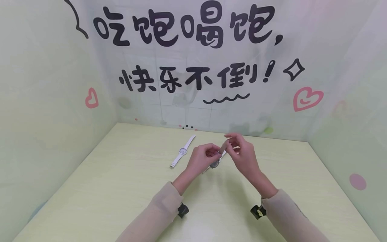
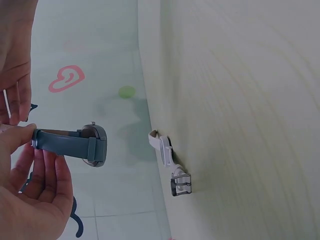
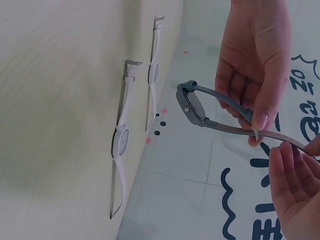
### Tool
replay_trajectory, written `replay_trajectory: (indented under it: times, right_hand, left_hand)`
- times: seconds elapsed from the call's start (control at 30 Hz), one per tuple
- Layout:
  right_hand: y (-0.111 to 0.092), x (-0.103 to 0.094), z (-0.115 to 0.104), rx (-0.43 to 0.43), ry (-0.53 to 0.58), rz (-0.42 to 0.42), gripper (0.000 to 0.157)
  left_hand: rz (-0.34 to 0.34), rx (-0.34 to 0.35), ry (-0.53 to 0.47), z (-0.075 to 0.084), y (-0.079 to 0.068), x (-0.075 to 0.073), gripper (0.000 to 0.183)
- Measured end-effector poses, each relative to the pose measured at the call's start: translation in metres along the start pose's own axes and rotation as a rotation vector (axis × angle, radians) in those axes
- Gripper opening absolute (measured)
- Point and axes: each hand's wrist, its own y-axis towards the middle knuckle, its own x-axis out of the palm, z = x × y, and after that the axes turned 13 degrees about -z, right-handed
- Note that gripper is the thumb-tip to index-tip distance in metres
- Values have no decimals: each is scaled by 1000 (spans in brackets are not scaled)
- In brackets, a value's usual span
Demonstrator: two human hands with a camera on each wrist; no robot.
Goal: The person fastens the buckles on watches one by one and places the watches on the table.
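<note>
Between both hands hangs a wristwatch (image 2: 95,145) with a blue-grey strap, bent into a loop, its case lowest in the head view. My left hand (image 1: 203,157) pinches the strap near its buckle with thumb and fingers. The strap's free end runs beyond that pinch to my right hand (image 1: 242,155), which holds it between thumb and fingertips. In the right wrist view the loose strap (image 3: 280,136) shows its paler brown underside. One white watch (image 1: 182,151) lies on the table left of the hands. A second white watch (image 3: 120,142) lies below them, mostly covered in the head view.
The pale wood-look table (image 1: 136,201) is bounded by a back wall (image 1: 169,114) with large black lettering and by two side walls. A black wrist mount (image 1: 182,210) sits at the left sleeve, another mount (image 1: 258,212) at the right.
</note>
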Motion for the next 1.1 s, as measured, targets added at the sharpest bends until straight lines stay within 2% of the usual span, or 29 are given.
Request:
replay_trajectory:
  times: [0.13, 0.37, 0.47, 0.7, 0.93, 1.1]
  right_hand:
    - [-1, 2, 1, -15, -22, -18, 24]
    - [0, 4, 2, -14, -13, -67, 9]
    - [-1, 4, 2, -3, -20, -88, 4]
    - [-3, 3, 4, 52, 14, -88, 5]
    - [-5, 1, 8, 109, 94, -71, 6]
    - [-6, 1, 9, 102, 159, -61, 7]
  left_hand:
    - [5, 0, 10, 1, 0, 0, 16]
    - [6, 5, 16, 5, -1, -1, 18]
    - [0, -4, 8, 6, -2, -1, 20]
    - [-13, -8, -22, 6, -3, 1, 23]
    - [-46, -38, -156, 4, -2, 0, 25]
    - [-52, -33, -242, 2, -1, 1, 22]
